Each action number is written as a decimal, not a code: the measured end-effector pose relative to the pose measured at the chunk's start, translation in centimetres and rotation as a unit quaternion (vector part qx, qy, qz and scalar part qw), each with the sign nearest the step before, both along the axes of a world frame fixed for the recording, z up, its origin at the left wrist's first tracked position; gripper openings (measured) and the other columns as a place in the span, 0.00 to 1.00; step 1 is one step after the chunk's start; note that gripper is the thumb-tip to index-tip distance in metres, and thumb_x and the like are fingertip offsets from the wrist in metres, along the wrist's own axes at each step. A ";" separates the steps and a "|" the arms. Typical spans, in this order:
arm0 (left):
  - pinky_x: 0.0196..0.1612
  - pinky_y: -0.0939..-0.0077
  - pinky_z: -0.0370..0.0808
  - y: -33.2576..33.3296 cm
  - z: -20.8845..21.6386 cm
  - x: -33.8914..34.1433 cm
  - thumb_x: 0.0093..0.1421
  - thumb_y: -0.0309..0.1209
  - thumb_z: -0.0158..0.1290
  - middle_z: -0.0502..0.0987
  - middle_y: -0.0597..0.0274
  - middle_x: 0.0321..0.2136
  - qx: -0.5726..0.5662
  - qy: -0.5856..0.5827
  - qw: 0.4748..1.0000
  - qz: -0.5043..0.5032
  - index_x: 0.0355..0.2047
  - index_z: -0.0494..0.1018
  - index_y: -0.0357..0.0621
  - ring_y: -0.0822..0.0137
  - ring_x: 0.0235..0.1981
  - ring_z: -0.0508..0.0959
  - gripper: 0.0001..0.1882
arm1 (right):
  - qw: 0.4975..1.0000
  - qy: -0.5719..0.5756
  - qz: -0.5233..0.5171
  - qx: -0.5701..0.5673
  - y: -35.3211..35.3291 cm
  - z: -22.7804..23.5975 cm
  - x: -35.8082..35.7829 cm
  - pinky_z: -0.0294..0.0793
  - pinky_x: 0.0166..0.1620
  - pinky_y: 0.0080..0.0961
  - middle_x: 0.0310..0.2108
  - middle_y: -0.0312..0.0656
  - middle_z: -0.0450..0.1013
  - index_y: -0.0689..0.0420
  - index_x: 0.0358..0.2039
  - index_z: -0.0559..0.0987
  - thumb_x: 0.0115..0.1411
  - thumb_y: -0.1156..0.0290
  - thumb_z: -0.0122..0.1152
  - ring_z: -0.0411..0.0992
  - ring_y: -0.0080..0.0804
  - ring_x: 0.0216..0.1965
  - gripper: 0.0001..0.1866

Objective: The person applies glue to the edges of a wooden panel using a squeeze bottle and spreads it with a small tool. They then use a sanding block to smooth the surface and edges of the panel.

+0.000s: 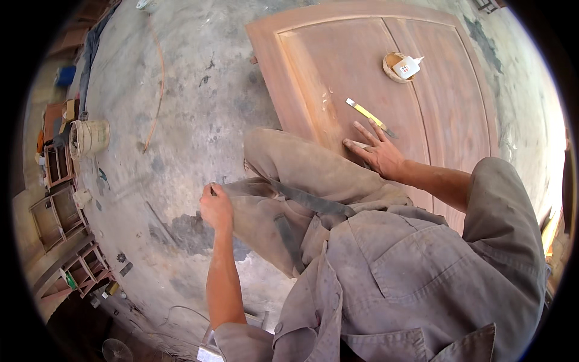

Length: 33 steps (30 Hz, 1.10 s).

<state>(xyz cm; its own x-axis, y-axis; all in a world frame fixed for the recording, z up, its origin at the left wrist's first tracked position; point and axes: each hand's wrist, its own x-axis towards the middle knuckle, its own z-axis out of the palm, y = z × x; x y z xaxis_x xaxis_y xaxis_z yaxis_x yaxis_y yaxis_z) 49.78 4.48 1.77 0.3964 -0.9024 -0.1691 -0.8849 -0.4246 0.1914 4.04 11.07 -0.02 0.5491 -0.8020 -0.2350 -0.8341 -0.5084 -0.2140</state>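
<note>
A brown wooden door (pixel 338 54) with recessed panels lies on the floor in front of me. My right hand (pixel 383 155) rests on it, fingers spread and lying flat. Just beyond those fingertips is a yellow utility knife (pixel 363 111) with its blade end toward the upper left. Farther up the door, a small round bowl (pixel 389 63) of brownish material has a white squeeze bottle (pixel 406 67) lying across it. My left hand (pixel 216 206) is closed beside my bent knee, away from the door. A small dark spot shows at its fingers, but what it holds, if anything, is unclear.
A pale, stained bucket (pixel 90 137) stands at the left. Near it are wooden frames (pixel 57 214) and a blue container (pixel 65 76). An orange-brown cord (pixel 161 84) runs along the grey concrete floor (pixel 205 102). A fan (pixel 116 350) shows at the lower left.
</note>
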 end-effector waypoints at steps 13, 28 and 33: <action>0.46 0.47 0.77 -0.3 0.1 -0.4 0.67 0.46 0.47 0.83 0.44 0.39 0.011 0.006 1.000 0.001 0.47 0.82 0.49 0.41 0.42 0.81 0.21 | 0.998 -0.041 0.027 -0.041 -0.8 -0.8 1.3 0.31 0.77 0.61 0.64 0.38 0.72 0.56 0.70 0.62 0.64 0.65 0.54 0.43 0.48 0.77 0.34; 0.45 0.46 0.77 0.0 -0.5 0.4 0.66 0.45 0.49 0.83 0.44 0.38 -0.011 -0.010 1.000 -0.007 0.46 0.82 0.48 0.40 0.41 0.82 0.19 | 0.998 -0.020 0.054 -0.003 -1.8 -0.1 1.8 0.32 0.77 0.60 0.66 0.38 0.69 0.54 0.70 0.61 0.64 0.65 0.54 0.41 0.50 0.78 0.34; 0.44 0.46 0.77 -0.2 0.2 -0.4 0.66 0.44 0.49 0.83 0.44 0.38 0.002 -0.007 1.000 -0.004 0.46 0.82 0.49 0.41 0.41 0.82 0.19 | 0.993 -0.015 -0.042 -0.111 -5.0 -1.2 2.0 0.33 0.77 0.59 0.59 0.42 0.76 0.56 0.70 0.62 0.64 0.68 0.55 0.42 0.48 0.78 0.34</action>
<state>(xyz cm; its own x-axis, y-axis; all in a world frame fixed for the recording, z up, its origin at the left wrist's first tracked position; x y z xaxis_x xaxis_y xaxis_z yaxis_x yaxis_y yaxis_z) 49.43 4.26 1.97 0.3913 -0.9051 -0.1664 -0.8911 -0.4178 0.1772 6.01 6.10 -1.21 0.4816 -0.8758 -0.0322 -0.8709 -0.4741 -0.1294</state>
